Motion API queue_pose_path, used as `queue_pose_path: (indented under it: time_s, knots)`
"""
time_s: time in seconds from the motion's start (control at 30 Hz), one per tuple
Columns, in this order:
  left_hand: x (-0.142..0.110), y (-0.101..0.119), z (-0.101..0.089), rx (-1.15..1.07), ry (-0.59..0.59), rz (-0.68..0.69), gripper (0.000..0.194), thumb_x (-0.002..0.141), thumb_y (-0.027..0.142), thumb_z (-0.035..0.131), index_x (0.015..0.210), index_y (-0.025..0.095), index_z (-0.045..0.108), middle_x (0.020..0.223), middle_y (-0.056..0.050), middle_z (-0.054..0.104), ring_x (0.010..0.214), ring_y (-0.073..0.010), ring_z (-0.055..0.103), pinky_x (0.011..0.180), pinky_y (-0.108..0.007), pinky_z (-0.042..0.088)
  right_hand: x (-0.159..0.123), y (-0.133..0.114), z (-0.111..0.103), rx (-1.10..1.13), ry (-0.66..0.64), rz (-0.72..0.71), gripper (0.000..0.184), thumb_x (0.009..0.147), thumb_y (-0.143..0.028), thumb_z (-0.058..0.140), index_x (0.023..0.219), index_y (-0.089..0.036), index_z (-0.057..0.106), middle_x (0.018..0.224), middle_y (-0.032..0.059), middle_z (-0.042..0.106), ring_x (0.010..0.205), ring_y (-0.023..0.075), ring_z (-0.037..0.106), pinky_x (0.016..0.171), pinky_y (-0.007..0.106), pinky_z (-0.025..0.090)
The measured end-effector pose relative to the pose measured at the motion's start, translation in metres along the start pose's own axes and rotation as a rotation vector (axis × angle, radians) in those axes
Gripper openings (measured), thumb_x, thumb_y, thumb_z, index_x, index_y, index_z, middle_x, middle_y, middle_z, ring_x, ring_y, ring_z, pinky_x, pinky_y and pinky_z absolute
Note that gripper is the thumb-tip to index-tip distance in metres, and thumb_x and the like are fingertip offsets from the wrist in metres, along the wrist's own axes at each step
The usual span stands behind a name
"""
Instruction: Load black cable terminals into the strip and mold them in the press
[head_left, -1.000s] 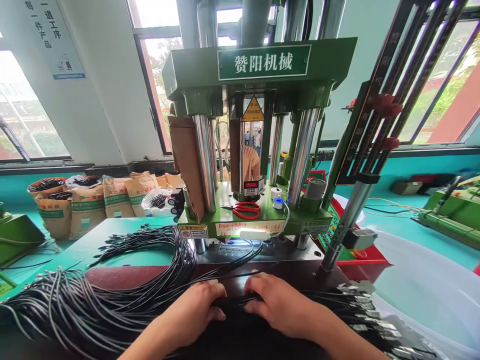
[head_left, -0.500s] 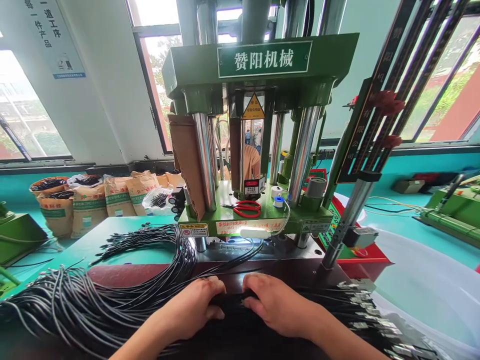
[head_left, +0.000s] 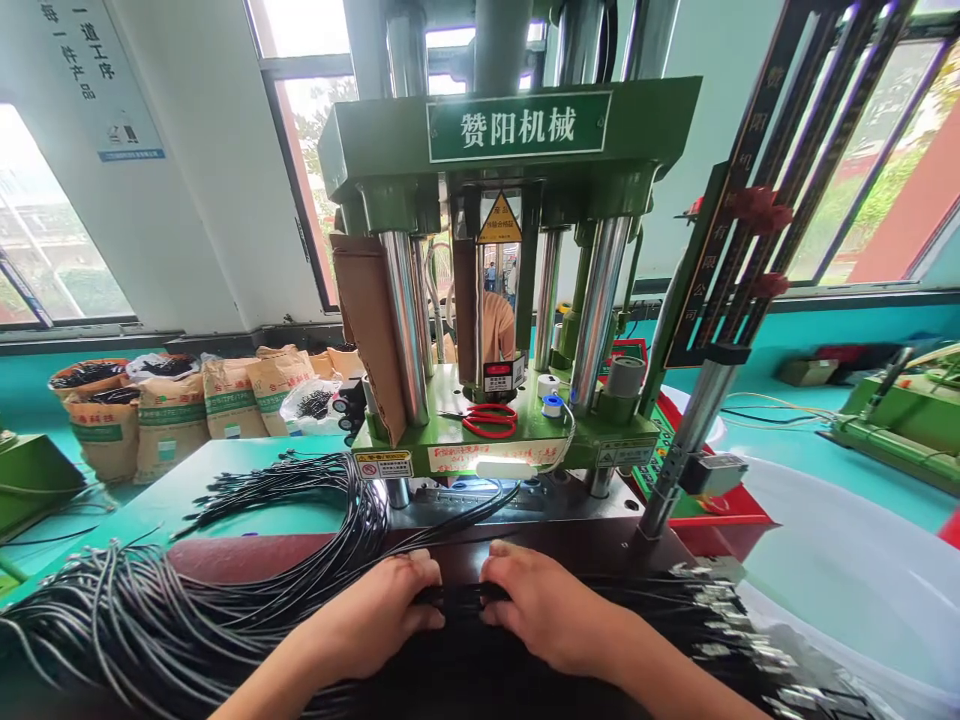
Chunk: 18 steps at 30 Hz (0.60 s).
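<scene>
Thin black cables [head_left: 292,600] cover the near tabletop, looping to the left. On the right, a dense bundle ends in silvery connectors [head_left: 731,622]. My left hand [head_left: 379,608] is closed, thumb against fingers, around black cable at the middle. A short gap to its right, my right hand [head_left: 544,612] pinches black cable too, with fingers curled inward. A dark stretch of cable spans the gap between both hands; how many strands each hand holds is hidden. Beyond the hands, several cables [head_left: 480,512] run back under the green press [head_left: 525,125].
Red-handled pliers [head_left: 489,420] and a blue-and-white tape roll [head_left: 553,405] lie on the press bed above a lit lamp [head_left: 506,468]. A slanted metal post [head_left: 686,440] and a white tub [head_left: 847,570] stand right. Paper sacks [head_left: 174,425] stand at back left.
My left thumb has come up closer to the fingers, and my right hand has closed further on the cable. Both hands stay at nearly the same place. The view has shifted slightly.
</scene>
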<state>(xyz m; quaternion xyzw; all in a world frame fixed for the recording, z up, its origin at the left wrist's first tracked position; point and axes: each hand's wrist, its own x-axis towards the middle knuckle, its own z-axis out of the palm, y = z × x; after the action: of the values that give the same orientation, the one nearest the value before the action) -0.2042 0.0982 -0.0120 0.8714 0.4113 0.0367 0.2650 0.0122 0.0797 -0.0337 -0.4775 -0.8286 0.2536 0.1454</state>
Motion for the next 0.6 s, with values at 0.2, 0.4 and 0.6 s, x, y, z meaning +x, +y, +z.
queue_pose_path:
  time_s: [0.2,0.4,0.6]
  knots:
    - [-0.006,-0.004,-0.012,-0.126,0.086,-0.049,0.015,0.085,0.034,0.049,0.089,0.021,0.057,0.089,0.002,0.058,0.084,-0.0143,0.051,0.078,-0.024,0.040,-0.008,0.006,0.000,-0.177,0.065,0.016,0.017,0.084,-0.025,0.051,0.098,-0.018,0.057,0.092,0.0087,0.068,0.085,0.0242,0.062,0.073,0.030,0.043]
    - [-0.008,-0.014,-0.013,-0.457,0.035,-0.145,0.027,0.087,0.044,0.046,0.089,0.018,0.052,0.070,0.004,0.052,0.063,-0.0101,0.046,0.058,-0.021,0.037,-0.060,0.071,-0.028,-0.451,0.200,0.336,0.031,0.073,-0.007,0.049,0.099,-0.019,0.062,0.103,0.0109,0.069,0.097,0.0300,0.061,0.082,0.040,0.041]
    - [-0.011,-0.003,-0.017,-0.457,-0.041,-0.205,0.026,0.080,0.044,0.056,0.088,0.019,0.058,0.071,0.004,0.058,0.064,-0.0117,0.050,0.058,-0.022,0.038,-0.121,0.129,-0.063,-0.687,0.400,0.323,0.033,0.081,-0.008,0.041,0.101,-0.023,0.063,0.098,0.0110,0.067,0.094,0.0319,0.060,0.078,0.045,0.042]
